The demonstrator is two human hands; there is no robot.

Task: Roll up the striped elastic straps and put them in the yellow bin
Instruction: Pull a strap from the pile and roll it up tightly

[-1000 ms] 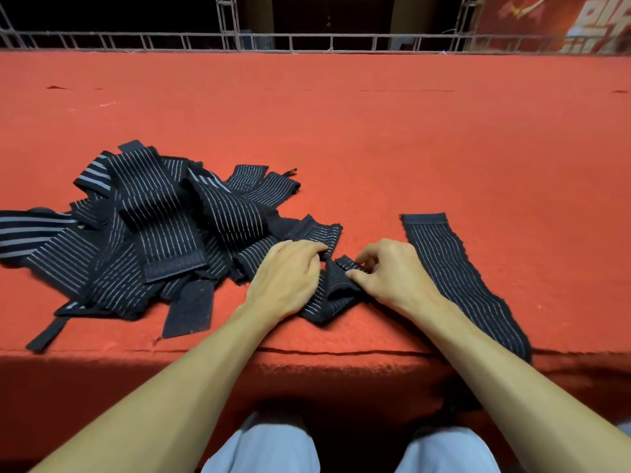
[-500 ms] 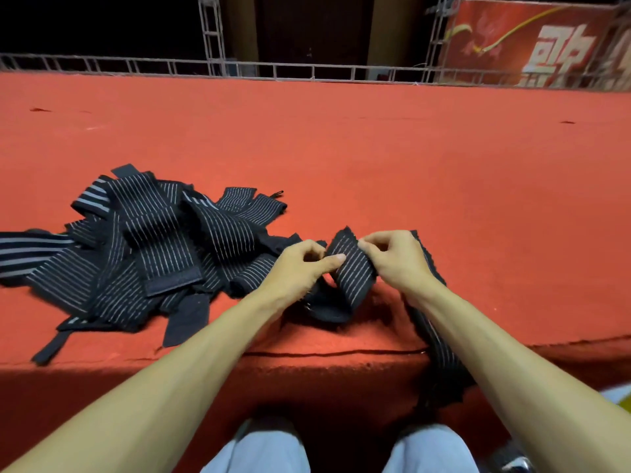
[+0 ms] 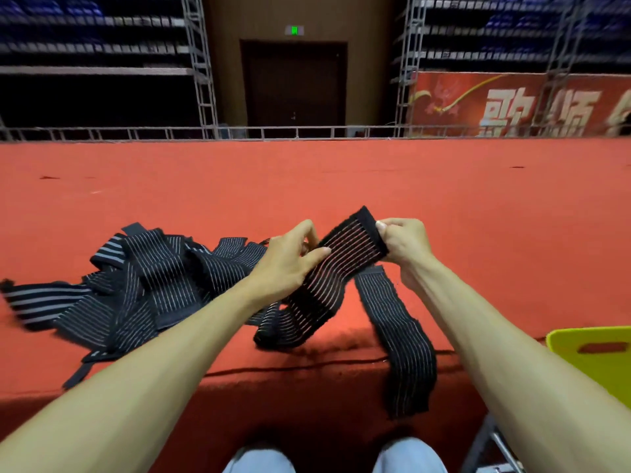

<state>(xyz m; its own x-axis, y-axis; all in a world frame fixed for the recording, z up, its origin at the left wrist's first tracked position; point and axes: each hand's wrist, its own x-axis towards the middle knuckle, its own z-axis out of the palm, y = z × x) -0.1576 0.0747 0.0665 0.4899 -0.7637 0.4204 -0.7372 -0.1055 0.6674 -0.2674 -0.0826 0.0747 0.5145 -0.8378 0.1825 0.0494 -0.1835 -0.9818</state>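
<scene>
A black elastic strap with thin pale stripes (image 3: 345, 257) is lifted above the red platform between both hands. My right hand (image 3: 403, 242) pinches its upper end. My left hand (image 3: 290, 257) grips it lower down, thumb on top. The strap's lower part sags to the platform. A second strap (image 3: 399, 336) lies below my right wrist and hangs over the platform's front edge. A loose pile of several more striped straps (image 3: 143, 285) lies to the left. A corner of the yellow bin (image 3: 597, 363) shows at the lower right, below the platform.
The red carpeted platform (image 3: 478, 206) stretches far ahead to a metal railing (image 3: 307, 133). Its front edge (image 3: 307, 365) runs just before my knees. A metal frame (image 3: 485, 442) stands under the bin. A red banner and a dark door lie beyond.
Both hands have lifted the strap off the platform and pulled it out between them. My head has tilted up, bringing the yellow bin and back wall into view.
</scene>
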